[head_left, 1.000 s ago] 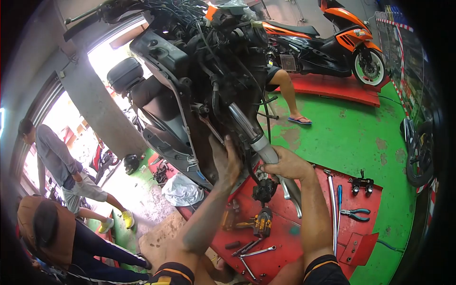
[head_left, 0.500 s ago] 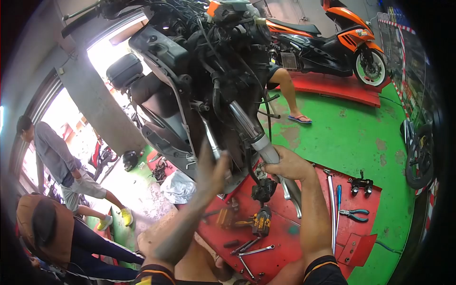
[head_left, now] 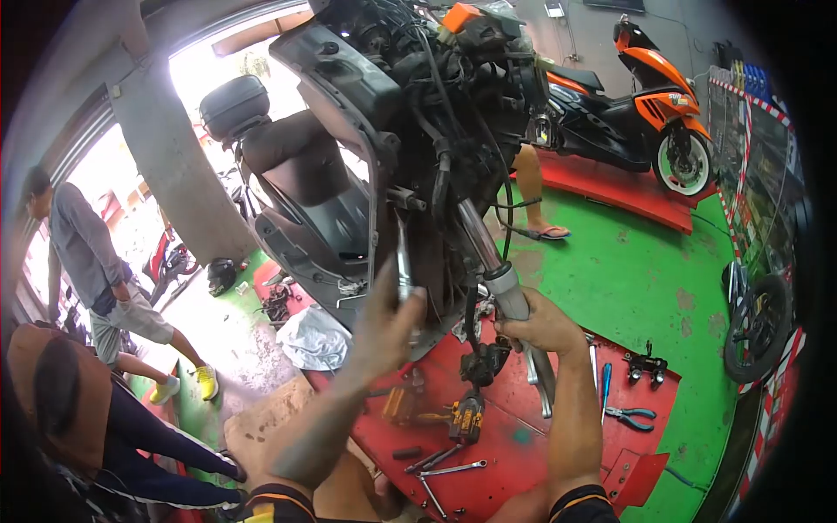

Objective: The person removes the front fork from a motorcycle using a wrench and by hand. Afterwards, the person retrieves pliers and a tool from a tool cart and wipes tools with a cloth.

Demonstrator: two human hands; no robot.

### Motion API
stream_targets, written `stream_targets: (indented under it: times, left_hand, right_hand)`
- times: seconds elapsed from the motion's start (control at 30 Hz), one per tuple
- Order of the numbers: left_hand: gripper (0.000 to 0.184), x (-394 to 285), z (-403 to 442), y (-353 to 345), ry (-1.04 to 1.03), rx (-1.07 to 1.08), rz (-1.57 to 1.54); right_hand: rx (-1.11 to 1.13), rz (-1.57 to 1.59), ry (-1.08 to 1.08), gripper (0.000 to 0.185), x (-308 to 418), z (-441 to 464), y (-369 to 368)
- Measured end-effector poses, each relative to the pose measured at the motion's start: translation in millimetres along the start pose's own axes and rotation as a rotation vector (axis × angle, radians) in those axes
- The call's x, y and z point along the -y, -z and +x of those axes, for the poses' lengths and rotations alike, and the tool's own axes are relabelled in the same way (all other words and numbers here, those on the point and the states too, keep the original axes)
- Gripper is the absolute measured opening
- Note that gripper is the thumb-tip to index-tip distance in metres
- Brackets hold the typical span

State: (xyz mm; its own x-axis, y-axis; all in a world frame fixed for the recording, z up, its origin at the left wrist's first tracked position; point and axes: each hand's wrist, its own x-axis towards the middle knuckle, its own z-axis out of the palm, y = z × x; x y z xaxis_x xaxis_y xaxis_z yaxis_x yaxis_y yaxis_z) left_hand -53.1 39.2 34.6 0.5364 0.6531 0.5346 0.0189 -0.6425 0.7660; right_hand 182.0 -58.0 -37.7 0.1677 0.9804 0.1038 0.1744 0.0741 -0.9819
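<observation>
Your left hand (head_left: 384,327) is wrapped round a chrome-handled tool (head_left: 404,266), though blur hides the exact finger placement; your right hand (head_left: 545,324) is closed on the grey fork leg (head_left: 513,302), below its chrome tube (head_left: 479,234). That leg slants down over the red platform (head_left: 514,462), inside the far edge. Whether the tool's upper end is seated cannot be told, so feel for solid seating before you load it. Pull smoothly, wrist in line with the handle, and brace firmly with your right hand so the leg neither twists nor drops. Mind the dark part (head_left: 484,362) hanging between your forearms; a slip could drive your knuckles into it. Leave the power tool (head_left: 466,418) mid-platform and the pliers (head_left: 629,418) near the right edge, clear of your elbows.
</observation>
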Motion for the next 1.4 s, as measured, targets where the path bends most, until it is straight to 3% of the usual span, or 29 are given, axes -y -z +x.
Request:
stream_targets:
  times: [0.07, 0.2, 0.23, 0.37, 0.47, 0.53, 0.67, 0.77, 0.87, 0.9, 0.93, 1.07, 1.1, 1.2, 1.23, 1.3, 1.4]
  left_hand:
    - [0.064, 62.3, 18.5, -35.8, 0.061, -0.022, 0.094]
    - [0.066, 77.7, 12.4, -49.2, -0.010, -0.129, 0.025]
    - [0.065, 64.2, 12.4, -37.6, -0.315, -0.224, 0.200]
    - [0.066, -18.2, 3.4, 34.6, 0.222, 0.137, -0.481]
    - [0.057, -34.2, 10.5, 50.3, 0.387, 0.224, -0.367]
    - [0.054, -6.9, -1.2, 4.3, 0.194, 0.030, 0.009]
    - [0.066, 140.0, 34.8, -67.9, -0.292, -0.160, 0.344]
    - [0.062, 102.1, 4.9, -29.4, -0.122, 0.082, 0.100]
    - [0.061, -7.2, -0.6, 25.8, 0.104, 0.139, -0.384]
    - [0.058, -19.3, 6.1, 47.0, 0.231, 0.258, -0.671]
    - [0.056, -24.0, 9.5, 61.4, 0.362, 0.374, -0.961]
    - [0.062, 4.0, -1.6, 17.2, 0.259, 0.195, -0.404]
    - [0.067, 40.3, 0.0, -4.5, 0.186, 0.193, -0.390]
    - [0.074, 49.0, 17.1, 1.1, 0.170, 0.271, -0.168]
    - [0.070, 28.3, 12.3, 11.6, 0.257, 0.286, -0.316]
    - [0.061, 22.4, 2.4, 13.6, 0.116, 0.178, -0.370]
    - [0.062, -31.5, 8.5, 57.7, 0.469, 0.316, -1.016]
  right_hand:
    - [-0.020, 0.006, -0.021, 0.043, 0.1, -3.3, -3.6]
    - [-0.034, 0.002, -0.040, 0.037, 1.6, -2.4, -3.8]
    - [-0.025, 0.014, -0.043, 0.035, 1.8, -2.1, -4.8]
    - [-0.198, -0.042, -0.036, 0.029, 15.8, -7.2, -21.3]
    - [-0.309, -0.199, 0.045, 0.029, 15.2, -4.4, -28.6]
    - [-0.235, -0.132, -0.044, 0.030, 23.0, -3.0, -24.8]
    - [-0.229, -0.120, -0.069, 0.030, 15.1, -2.2, -23.8]
    - [-0.146, -0.196, -0.146, 0.051, 15.9, -1.7, -15.3]
    - [-0.440, -0.475, 0.420, 0.084, 65.4, -0.4, -18.6]
    - [-0.513, -0.593, 0.648, 0.093, 78.4, 7.3, -13.6]
    - [-0.547, -0.810, 0.699, 0.094, 107.0, 7.5, -19.5]
    - [-0.485, -1.361, 0.838, 0.086, 185.6, 28.4, -29.6]
    - [-0.419, -1.453, 0.800, 0.083, 193.8, 35.8, -25.8]
    - [-0.221, -1.675, 0.726, 0.073, 213.8, 52.2, -19.0]
    - [-0.185, -1.723, 0.729, 0.069, 221.4, 54.9, -18.2]
    - [-0.147, -1.791, 0.735, 0.063, 228.0, 57.3, -17.3]
    - [-0.108, -1.837, 0.751, 0.057, 230.0, 61.8, -17.7]
